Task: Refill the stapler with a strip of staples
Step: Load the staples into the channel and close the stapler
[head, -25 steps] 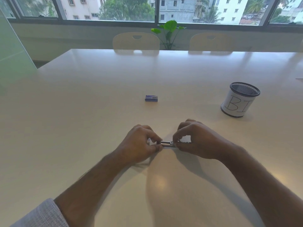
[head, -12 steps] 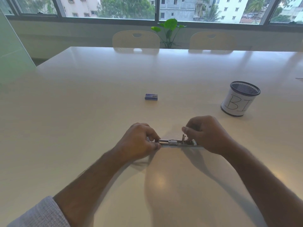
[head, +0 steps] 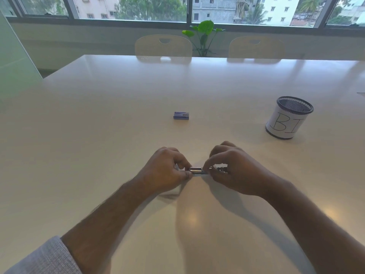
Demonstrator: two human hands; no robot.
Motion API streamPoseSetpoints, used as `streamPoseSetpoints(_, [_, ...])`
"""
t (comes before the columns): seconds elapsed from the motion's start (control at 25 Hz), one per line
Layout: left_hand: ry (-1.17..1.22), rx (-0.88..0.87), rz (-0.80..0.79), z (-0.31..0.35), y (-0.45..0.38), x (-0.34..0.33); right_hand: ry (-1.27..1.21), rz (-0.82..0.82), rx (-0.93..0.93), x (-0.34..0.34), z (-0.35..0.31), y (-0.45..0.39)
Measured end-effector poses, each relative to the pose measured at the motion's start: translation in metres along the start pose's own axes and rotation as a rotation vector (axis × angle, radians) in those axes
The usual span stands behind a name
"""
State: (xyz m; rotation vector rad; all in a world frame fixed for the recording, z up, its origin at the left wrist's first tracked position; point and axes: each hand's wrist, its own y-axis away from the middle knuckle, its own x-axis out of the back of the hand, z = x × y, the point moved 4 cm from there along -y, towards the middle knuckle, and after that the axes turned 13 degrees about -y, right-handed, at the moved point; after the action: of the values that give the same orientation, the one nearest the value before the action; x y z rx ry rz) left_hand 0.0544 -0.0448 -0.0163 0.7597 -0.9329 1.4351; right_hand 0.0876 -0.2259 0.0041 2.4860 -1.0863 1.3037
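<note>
A small metal stapler [head: 196, 171] lies flat on the white table [head: 98, 135], near its front edge, between my two hands. My left hand [head: 166, 169] pinches its left end with thumb and forefinger. My right hand [head: 231, 171] covers its right part, fingertips closed on the stapler's middle; a bit of metal shows by the thumb. Whether a staple strip is in the fingers is too small to tell. A small blue staple box [head: 181, 115] lies farther back at the table's centre, apart from both hands.
A black mesh pen cup [head: 286, 119] wrapped in white paper with hand-written letters stands to the right. Two pale chairs [head: 164, 46] and a green plant [head: 203, 34] are beyond the table's far edge, under the windows.
My right hand drew back to the right, exposing the stapler's opened length, then came back left to its middle. My left hand kept its hold on the left end.
</note>
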Motion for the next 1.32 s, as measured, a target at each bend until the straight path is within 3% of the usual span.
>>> streamPoseSetpoints(0.28, [0.005,0.004,-0.005,-0.001,-0.001,-0.001,0.339,0.113,-0.048,0.012,-0.011,0.007])
streamPoseSetpoints(0.4, [0.009,0.003,-0.006,-0.001,-0.001,-0.001,0.288,0.118,-0.011,0.012,-0.015,0.005])
streamPoseSetpoints(0.52, [0.014,0.007,-0.011,-0.001,0.000,-0.001,0.159,0.048,0.019,0.011,-0.012,0.001])
streamPoseSetpoints(0.68, [0.015,0.005,-0.009,-0.001,0.000,-0.001,0.178,-0.061,0.022,0.007,-0.007,0.001])
streamPoseSetpoints(1.08, [0.017,0.004,-0.006,0.000,0.001,0.000,0.144,0.044,-0.059,0.017,-0.006,0.005])
streamPoseSetpoints(1.32, [0.016,-0.001,-0.003,-0.001,0.000,-0.001,0.137,0.002,-0.099,0.010,0.000,0.006])
